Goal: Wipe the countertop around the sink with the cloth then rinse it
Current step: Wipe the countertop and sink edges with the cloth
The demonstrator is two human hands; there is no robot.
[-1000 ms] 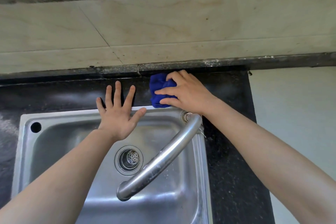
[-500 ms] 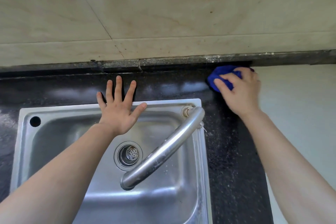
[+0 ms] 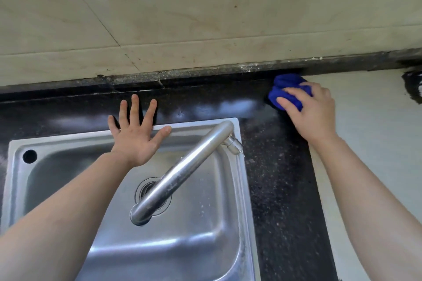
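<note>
Two hands: left hand (image 3: 137, 141), right hand (image 3: 312, 116). One cloth (image 3: 286, 82), one countertop (image 3: 280, 189). One sink (image 3: 57, 141), one faucet (image 3: 182, 173), one drain (image 3: 144, 187).

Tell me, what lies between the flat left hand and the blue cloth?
Head view: only bare, glossy black countertop separates the left hand from the cloth.

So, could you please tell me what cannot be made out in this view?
Head view:
blue cloth: partly hidden under the right hand.
drain: partly covered by the faucet spout.
sink: near side cut off by the bottom edge and left forearm.
dark object at the right edge: cut off, blurred, unidentifiable.
</note>
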